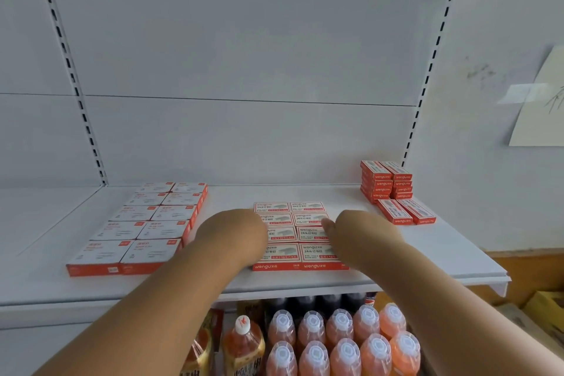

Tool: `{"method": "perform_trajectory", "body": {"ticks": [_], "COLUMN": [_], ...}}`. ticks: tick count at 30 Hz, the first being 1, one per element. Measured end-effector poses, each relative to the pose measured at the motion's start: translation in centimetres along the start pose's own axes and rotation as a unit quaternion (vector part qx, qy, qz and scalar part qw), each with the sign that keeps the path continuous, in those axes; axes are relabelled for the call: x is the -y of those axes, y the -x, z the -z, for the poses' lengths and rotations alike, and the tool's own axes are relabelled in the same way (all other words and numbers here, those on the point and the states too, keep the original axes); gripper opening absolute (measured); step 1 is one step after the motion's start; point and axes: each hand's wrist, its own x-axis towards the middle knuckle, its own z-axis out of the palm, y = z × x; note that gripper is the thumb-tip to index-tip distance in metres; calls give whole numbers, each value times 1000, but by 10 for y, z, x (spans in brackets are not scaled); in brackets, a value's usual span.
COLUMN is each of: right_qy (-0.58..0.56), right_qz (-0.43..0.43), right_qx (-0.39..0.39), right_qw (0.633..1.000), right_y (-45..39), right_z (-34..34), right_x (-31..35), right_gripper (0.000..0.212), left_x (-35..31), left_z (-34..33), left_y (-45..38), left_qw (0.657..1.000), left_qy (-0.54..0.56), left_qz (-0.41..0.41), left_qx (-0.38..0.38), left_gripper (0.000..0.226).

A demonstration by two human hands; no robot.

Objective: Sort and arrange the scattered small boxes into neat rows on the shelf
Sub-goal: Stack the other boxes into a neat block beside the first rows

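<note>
Staple boxes (300, 235): eight laid flat in two columns, mid-shelf (305, 282). Flanked by left hand (235, 230) and right hand (363, 232); fingers appear laid against the block's sides, grip not discernible. Larger boxes (143, 226) ranged left; narrow boxes (393, 192) stacked right. Bottles (341, 342) shelved below.
</note>
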Motion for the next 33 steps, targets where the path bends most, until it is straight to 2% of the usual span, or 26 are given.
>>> {"method": "perform_trajectory", "body": {"ticks": [3, 6, 10, 12, 13, 14, 16, 18, 19, 24, 30, 33], "right_qy": [-15, 52, 88, 47, -11, -63, -111, -129, -132, -177, -171, -218], "right_qz": [-19, 14, 37, 41, 51, 91, 207, 263, 265, 230, 236, 233], "right_qx": [-9, 1, 19, -41, -88, -134, -129, -56, -34, -39, -20, -30], "right_qw": [1000, 999, 995, 997, 995, 985, 964, 954, 955, 956, 956, 947], "right_y": [-3, -9, -10, -6, -2, 2, 10, 16, 16, 14, 13, 12], "right_z": [-3, -7, -4, -2, -1, 0, 3, 4, 2, -4, 0, 5], "right_x": [1, 1, 0, -5, -9, -15, -21, -24, -24, -19, -21, -32], "right_gripper": [44, 29, 38, 29, 32, 36, 41, 47, 49, 44, 48, 44], "left_x": [0, 0, -2, -3, -3, -2, 2, 5, 7, 8, 6, -6], "left_z": [-5, -7, -5, 3, 6, 7, 9, 8, 5, -3, 12, 21], "left_y": [0, 1, 9, 22, 28, 33, 39, 41, 39, 34, 27, 21], "left_qw": [1000, 1000, 998, 988, 978, 970, 965, 963, 962, 958, 963, 963], "left_qy": [9, 6, -10, -33, -31, -20, 48, 117, 126, 152, 116, 117], "left_qz": [2, 5, 12, -13, -48, -104, -210, -237, -241, -239, -242, -238], "left_qx": [-15, -26, -59, -150, -201, -220, -149, -46, -27, -36, -6, -35], "left_gripper": [15, 21, 26, 24, 26, 30, 44, 53, 53, 44, 42, 31]}}
